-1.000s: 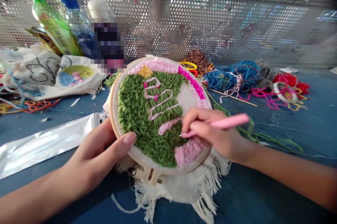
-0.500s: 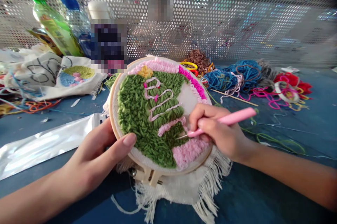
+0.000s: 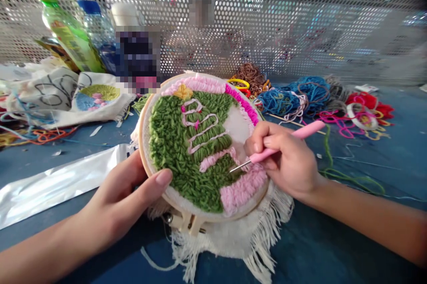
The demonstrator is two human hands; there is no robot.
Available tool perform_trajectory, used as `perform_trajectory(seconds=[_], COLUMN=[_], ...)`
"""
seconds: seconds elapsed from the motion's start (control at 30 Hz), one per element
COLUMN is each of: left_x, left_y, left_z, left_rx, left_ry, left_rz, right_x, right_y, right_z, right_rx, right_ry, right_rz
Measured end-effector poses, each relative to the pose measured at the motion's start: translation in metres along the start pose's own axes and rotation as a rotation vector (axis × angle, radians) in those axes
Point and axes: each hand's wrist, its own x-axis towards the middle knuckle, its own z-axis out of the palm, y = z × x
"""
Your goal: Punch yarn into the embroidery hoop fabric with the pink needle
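Observation:
My left hand (image 3: 130,199) grips the left rim of a round embroidery hoop (image 3: 144,141), thumb on the front and fingers behind. White fringed cloth (image 3: 230,239) hangs below it. The stretched fabric carries looped green yarn (image 3: 180,164), pink yarn along the edge and a small yellow patch (image 3: 183,91). A bare pale area shows at the upper right. In my right hand (image 3: 290,155) is a pink punch needle (image 3: 283,144), its metal tip touching or just above the green loops at the lower right, beside the pink patch (image 3: 243,190).
Bottles (image 3: 73,39) stand at the back left, near another stitched cloth (image 3: 96,97). A shiny plastic sleeve (image 3: 63,184) lies at the left. Yarn tangles (image 3: 300,95) lie at the back right, before a perforated metal panel (image 3: 267,21). Loose green yarn (image 3: 356,179) lies at the right.
My right hand has moved a little up and to the right with the punch needle, and more of its metal shaft now shows. My left hand has stayed on the hoop.

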Motion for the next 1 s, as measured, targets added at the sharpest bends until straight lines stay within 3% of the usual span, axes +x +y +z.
perform_trajectory(seconds=[0.1,0.23,0.3,0.37,0.47,0.53,0.6,0.77,0.93,1.0], left_x=[-0.001,-0.002,-0.002,-0.001,0.001,0.002,0.002,-0.001,-0.001,-0.001], left_y=[0.001,0.002,0.002,0.001,0.000,0.000,0.001,0.002,0.003,0.004], left_z=[-0.001,-0.004,-0.005,-0.004,-0.003,-0.001,-0.001,-0.002,-0.003,-0.002], left_rx=[-0.007,-0.047,-0.064,-0.087,-0.135,-0.165,-0.175,-0.092,-0.091,-0.094], left_ry=[0.002,-0.041,-0.045,-0.044,-0.060,-0.055,-0.050,-0.041,-0.061,-0.099], left_rz=[0.008,0.000,-0.009,-0.025,-0.069,-0.090,-0.091,-0.041,-0.036,-0.036], right_x=[-0.005,-0.011,-0.012,-0.010,-0.005,-0.002,0.000,-0.003,-0.005,-0.005], right_y=[-0.003,-0.008,-0.009,-0.008,-0.005,-0.002,-0.001,-0.003,-0.007,-0.007], right_z=[0.003,0.011,0.014,0.012,0.006,0.002,0.000,0.001,0.008,0.009], right_rx=[-0.152,-0.557,-0.646,-0.548,-0.192,-0.028,0.005,-0.206,-0.594,-0.620], right_ry=[-0.079,-0.413,-0.488,-0.424,-0.174,-0.041,0.000,-0.060,-0.373,-0.428], right_rz=[-0.053,-0.286,-0.356,-0.253,-0.032,0.000,0.006,-0.067,-0.305,-0.316])
